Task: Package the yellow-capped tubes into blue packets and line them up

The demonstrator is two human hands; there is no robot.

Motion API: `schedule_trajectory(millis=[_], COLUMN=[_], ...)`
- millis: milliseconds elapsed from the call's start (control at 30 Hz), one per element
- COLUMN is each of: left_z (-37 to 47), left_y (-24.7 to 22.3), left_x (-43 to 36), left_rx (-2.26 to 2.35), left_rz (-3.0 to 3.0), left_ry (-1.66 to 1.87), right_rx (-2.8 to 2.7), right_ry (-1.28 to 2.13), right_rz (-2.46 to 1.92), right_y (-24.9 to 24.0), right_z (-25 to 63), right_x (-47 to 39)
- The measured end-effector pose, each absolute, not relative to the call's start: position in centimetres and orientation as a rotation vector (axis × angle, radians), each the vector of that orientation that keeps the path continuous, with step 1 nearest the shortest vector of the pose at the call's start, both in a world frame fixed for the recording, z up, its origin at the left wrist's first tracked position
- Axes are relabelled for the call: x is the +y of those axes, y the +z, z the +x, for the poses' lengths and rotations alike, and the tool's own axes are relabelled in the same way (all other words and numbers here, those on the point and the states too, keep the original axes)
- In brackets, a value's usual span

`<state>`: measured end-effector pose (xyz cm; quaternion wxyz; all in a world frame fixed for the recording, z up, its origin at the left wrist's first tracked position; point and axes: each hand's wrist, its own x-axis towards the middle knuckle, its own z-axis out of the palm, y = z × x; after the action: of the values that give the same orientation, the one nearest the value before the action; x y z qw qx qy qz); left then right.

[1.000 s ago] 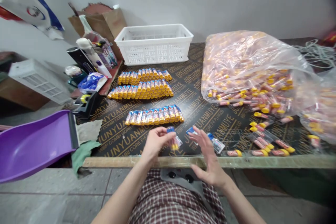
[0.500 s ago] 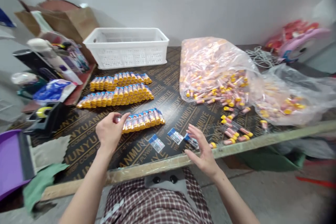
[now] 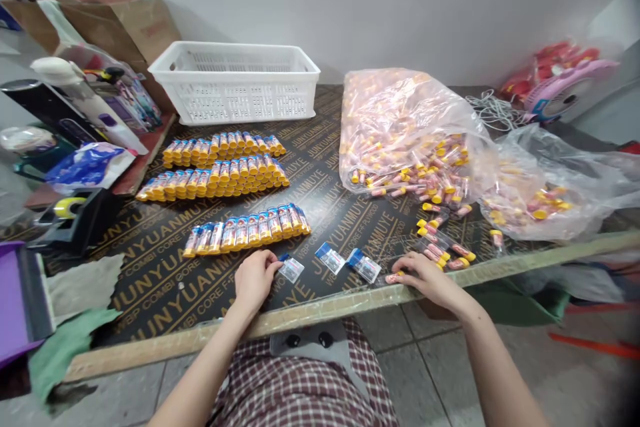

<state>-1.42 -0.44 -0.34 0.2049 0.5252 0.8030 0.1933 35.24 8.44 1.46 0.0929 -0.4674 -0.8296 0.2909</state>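
Left hand point(image 3: 257, 278) pinching a packet point(image 3: 291, 270); right hand point(image 3: 427, 278) at a tube point(image 3: 393, 278) (whether gripping, I cannot tell), over the worktop point(image 3: 335, 213).

Blk tbl point(image 3: 327, 170), bskt point(image 3: 245, 101), pkts point(image 3: 367, 266), tubes point(image 3: 459, 263), bag point(image 3: 387, 113)

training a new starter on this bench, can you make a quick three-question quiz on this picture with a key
1. Multiple choice: which thing is nearest the fingertips of the left hand?
a) the tape dispenser
b) a blue-topped packet
c) the purple dustpan

2. True or false: the white basket stands on the far side of the rows of blue-and-yellow packs, away from the person.

3. Fill the gap: the loose pink tubes beside the right hand have ____ caps.

Key: 1 b; 2 true; 3 yellow
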Motion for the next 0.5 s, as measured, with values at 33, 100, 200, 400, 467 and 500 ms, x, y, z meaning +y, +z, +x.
schedule_trajectory(millis=[33, 100, 200, 400, 467, 500], left_z=[-1.5, -1.5, -1.4, -0.3, 0.2, 0.6], left_y=[-0.4, -0.6, -0.8, -0.1, 0.0, -0.1], left_x=[-0.5, -0.7, -1.1, -1.4, -1.4, -1.3], left_rx=[2.219, 2.147, 1.957, 1.555, 1.492, 1.467], left_rz=[1.464, 1.438, 1.253, 0.642, 0.605, 0.622], left_ry=[0.584, 0.736, 1.029, 1.318, 1.288, 1.243], right_rx=[-2.482, -2.508, -2.485, -2.009, -1.8, -1.73], right_ry=[0.84, 0.831, 0.93, 1.029, 0.97, 0.947], right_rz=[-1.392, -1.395, -1.388, -1.502, -1.531, -1.5], right_y=[1.4, 1.3, 1.4, 3.0, 3.7, 4.0], right_z=[35.1, 35.1, 35.8, 37.2, 36.0, 35.0], right_x=[8.5, 8.8, 9.3, 9.8, 9.4, 9.0])
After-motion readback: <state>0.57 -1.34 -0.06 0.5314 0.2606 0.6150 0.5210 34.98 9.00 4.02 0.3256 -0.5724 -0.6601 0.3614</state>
